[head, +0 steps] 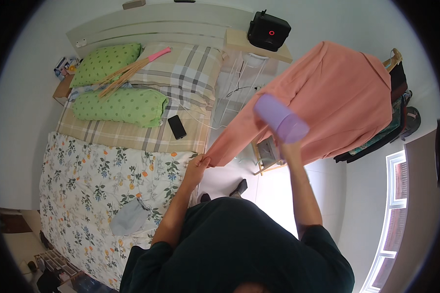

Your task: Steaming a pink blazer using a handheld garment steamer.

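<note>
A salmon-pink long-sleeved garment [344, 91] hangs at the right, one sleeve stretched down towards the bed. My left hand [196, 170] pinches the cuff end of that sleeve. In my right hand [288, 144] is a purple handheld device [280, 117], perhaps a garment steamer, held against or just above the sleeve; motion blur hides its detail and most of my fingers. Whether it touches the cloth I cannot tell.
The bed holds a floral sheet [84, 175], a black phone [177, 127], green pillows [106, 60], a stick broom [128, 73] and a grey cloth [129, 218]. A black speaker [268, 31] stands on a small shelf [238, 40]. Dark clothes [399, 110] hang behind the garment.
</note>
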`<state>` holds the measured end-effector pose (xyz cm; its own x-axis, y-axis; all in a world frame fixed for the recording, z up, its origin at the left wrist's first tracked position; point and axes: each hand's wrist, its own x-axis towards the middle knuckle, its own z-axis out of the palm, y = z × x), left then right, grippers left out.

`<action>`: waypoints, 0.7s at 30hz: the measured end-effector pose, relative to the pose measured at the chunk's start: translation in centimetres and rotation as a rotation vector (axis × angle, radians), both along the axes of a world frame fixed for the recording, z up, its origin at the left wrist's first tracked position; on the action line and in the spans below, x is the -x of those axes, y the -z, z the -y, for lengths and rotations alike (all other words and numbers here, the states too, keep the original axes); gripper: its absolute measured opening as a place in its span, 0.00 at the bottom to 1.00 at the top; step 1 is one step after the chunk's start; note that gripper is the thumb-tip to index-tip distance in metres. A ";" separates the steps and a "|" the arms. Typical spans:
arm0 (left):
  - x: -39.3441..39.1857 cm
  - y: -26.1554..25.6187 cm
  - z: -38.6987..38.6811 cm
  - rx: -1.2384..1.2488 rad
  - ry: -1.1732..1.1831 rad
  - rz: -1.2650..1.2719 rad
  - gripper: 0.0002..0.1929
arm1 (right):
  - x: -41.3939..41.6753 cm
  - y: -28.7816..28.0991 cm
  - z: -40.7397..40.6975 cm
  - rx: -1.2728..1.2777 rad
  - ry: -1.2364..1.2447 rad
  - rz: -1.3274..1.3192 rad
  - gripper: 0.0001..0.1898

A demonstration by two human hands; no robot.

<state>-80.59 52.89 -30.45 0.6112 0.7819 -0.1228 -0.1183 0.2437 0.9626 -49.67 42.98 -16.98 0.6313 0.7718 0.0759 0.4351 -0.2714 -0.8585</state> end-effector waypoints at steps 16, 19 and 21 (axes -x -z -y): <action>0.6 0.1 0.4 0.074 -0.057 0.072 0.16 | 2.3 -8.7 -1.8 -0.326 0.247 -0.116 0.10; 0.5 -0.5 0.1 0.038 -0.022 0.052 0.16 | 1.5 -2.1 -0.2 -0.159 0.157 0.031 0.12; 0.5 -0.4 0.1 0.051 -0.036 0.057 0.16 | 4.9 -1.1 0.3 0.056 -0.036 0.025 0.15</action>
